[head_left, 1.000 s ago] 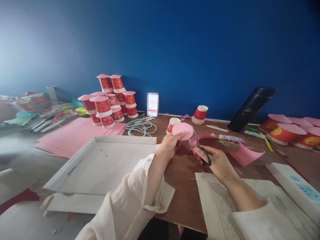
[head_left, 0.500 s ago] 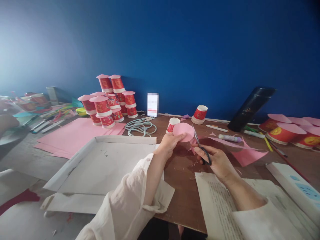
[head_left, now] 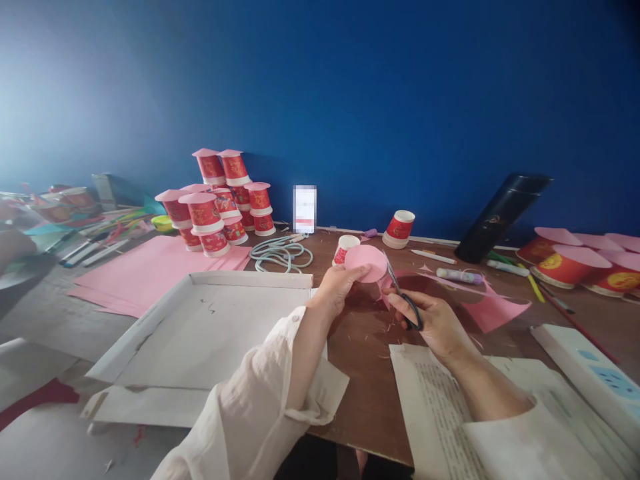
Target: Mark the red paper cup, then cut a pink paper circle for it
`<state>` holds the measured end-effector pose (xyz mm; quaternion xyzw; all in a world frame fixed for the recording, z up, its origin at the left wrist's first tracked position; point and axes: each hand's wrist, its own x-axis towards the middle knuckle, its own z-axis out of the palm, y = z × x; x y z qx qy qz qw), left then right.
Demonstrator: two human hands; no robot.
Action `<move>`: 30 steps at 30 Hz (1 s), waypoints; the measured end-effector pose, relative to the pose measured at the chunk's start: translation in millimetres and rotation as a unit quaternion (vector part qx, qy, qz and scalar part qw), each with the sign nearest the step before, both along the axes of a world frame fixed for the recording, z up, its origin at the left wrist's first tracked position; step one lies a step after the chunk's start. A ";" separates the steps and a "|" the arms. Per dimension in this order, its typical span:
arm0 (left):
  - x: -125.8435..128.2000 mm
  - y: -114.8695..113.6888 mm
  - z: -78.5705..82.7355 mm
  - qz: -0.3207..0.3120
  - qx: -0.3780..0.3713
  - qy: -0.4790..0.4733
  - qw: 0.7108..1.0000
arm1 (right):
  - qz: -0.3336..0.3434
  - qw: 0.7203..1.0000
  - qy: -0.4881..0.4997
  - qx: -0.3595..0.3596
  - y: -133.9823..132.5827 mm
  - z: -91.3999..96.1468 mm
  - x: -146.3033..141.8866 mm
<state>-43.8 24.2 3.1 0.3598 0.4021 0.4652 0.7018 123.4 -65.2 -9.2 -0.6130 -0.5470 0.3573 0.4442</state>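
My left hand (head_left: 341, 290) pinches a pink paper circle (head_left: 366, 262) and holds it up over the brown table (head_left: 365, 360). My right hand (head_left: 431, 322) grips black-handled scissors (head_left: 401, 293), whose blades meet the circle's right edge. The rest of the pink sheet (head_left: 493, 310) trails off to the right of the blades and lies on the table. A small red and white paper cup (head_left: 345, 249) stands just behind the circle.
A shallow white cardboard tray (head_left: 200, 330) lies at left, pink sheets (head_left: 143, 270) behind it. Stacked red cups with pink lids (head_left: 215, 203) and a coiled cable (head_left: 281, 254) stand at the back. A black flask (head_left: 503, 217), more lidded cups (head_left: 575, 265), pens, a glue stick (head_left: 459, 275), printed pages (head_left: 450, 413) and a power strip (head_left: 595, 380) are right.
The pink offcut to the right of the scissors has shifted slightly as the circle turned a little in my left hand. Both hands stay in nearly the same place.
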 end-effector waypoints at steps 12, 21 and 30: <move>-0.3 -1.8 3.3 0.003 -0.011 -0.004 1.000 | -0.006 1.000 -0.004 0.000 -0.6 0.9 -0.5; -1.3 -0.3 -0.5 0.011 -0.005 -0.008 1.000 | 0.002 1.000 -0.016 0.001 -1.1 1.6 -0.7; -0.5 1.3 -3.0 0.004 0.023 0.025 0.999 | 0.002 1.000 0.004 -0.001 -0.7 -0.1 -1.3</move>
